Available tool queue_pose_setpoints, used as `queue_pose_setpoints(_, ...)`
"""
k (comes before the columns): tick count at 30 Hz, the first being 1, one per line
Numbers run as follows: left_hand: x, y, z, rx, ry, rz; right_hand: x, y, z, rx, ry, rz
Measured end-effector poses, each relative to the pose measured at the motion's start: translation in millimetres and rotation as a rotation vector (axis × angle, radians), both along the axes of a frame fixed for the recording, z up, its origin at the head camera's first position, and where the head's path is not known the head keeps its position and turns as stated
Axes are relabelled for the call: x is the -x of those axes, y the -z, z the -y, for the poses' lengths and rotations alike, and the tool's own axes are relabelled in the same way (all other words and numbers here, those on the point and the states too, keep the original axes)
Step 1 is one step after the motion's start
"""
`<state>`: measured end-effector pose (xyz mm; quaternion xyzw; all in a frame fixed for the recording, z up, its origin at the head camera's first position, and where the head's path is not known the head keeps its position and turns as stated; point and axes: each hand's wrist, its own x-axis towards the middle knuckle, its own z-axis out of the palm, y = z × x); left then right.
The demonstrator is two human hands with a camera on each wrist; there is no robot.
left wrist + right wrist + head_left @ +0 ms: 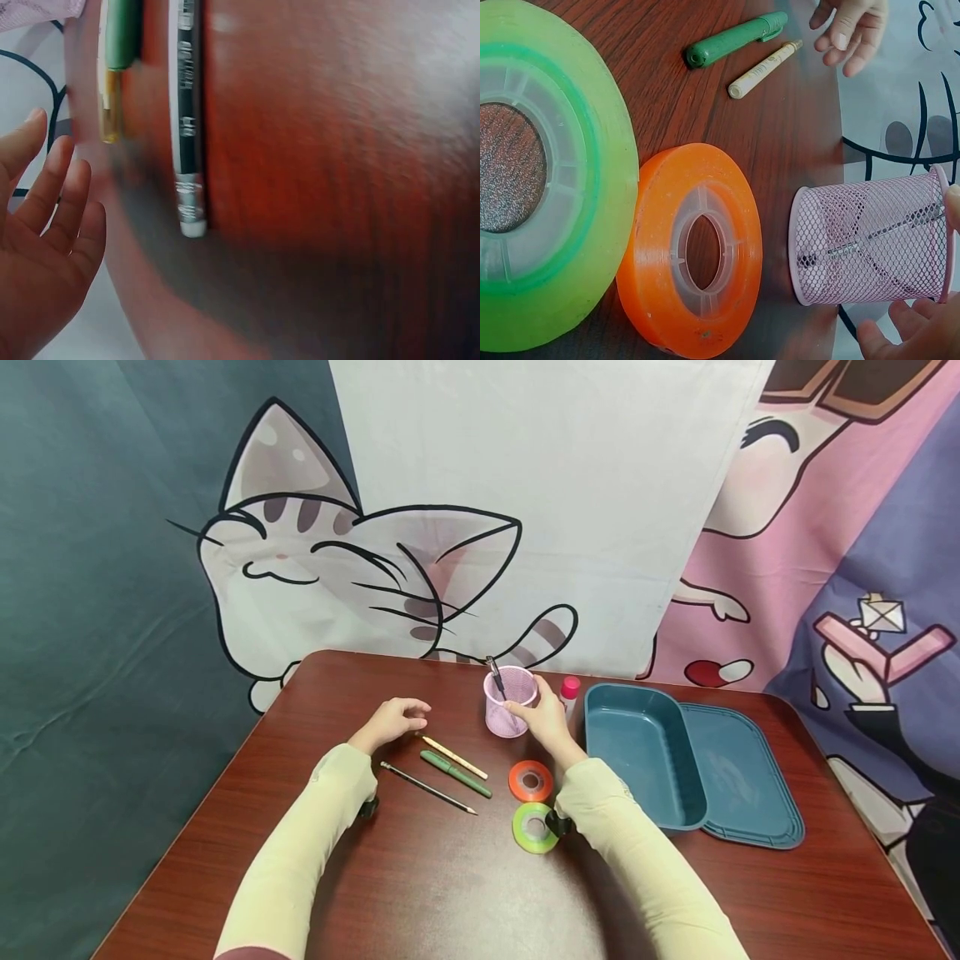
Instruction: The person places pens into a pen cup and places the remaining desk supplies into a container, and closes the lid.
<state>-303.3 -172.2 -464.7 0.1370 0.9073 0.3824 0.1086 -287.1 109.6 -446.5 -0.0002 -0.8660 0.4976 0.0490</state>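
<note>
A pink mesh pen cup (504, 720) stands upright toward the back of the table, with a black pen (496, 677) leaning inside it. My right hand (546, 718) grips the cup near its rim; in the right wrist view the thumb is at the rim and the fingers (907, 322) lie along the side. My left hand (393, 722) hovers at the left, holding nothing, its fingers loosely bent. Nearest to it lies a yellowish pencil-like stick (453, 757), then a green marker (456, 774) and a dark pencil (427, 788) with a white eraser end (193, 227).
An orange tape roll (517, 783) and a green tape roll (522, 837) lie below the cup. A red-capped tube (570, 687) stands behind my right hand. A teal box (645, 752) sits on the right, beside its lid (742, 777). Printed cloth (450, 460) hangs behind the table.
</note>
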Motion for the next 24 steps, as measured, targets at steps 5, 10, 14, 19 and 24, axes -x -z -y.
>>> queue_pose_setpoints(5,-3.4,6.7,2,0.065,0.024,-0.030,0.5,0.4,-1,-0.008,0.002,-0.007)
queue_pose_setpoints(10,-9.0,10.4,3,0.160,0.060,-0.079,-0.3,-0.3,0,-0.008,-0.007,-0.008)
queue_pose_setpoints(14,-12.7,11.2,4,0.225,0.077,-0.110,-1.1,-0.7,0,-0.002,-0.007,0.007)
queue_pose_setpoints(19,-14.3,13.1,5,0.328,0.127,-0.184,-0.9,-0.3,0,-0.015,-0.001,0.001)
queue_pose_setpoints(24,-13.8,16.8,4,0.384,0.142,-0.222,0.4,1.1,0,-0.024,0.003,-0.008)
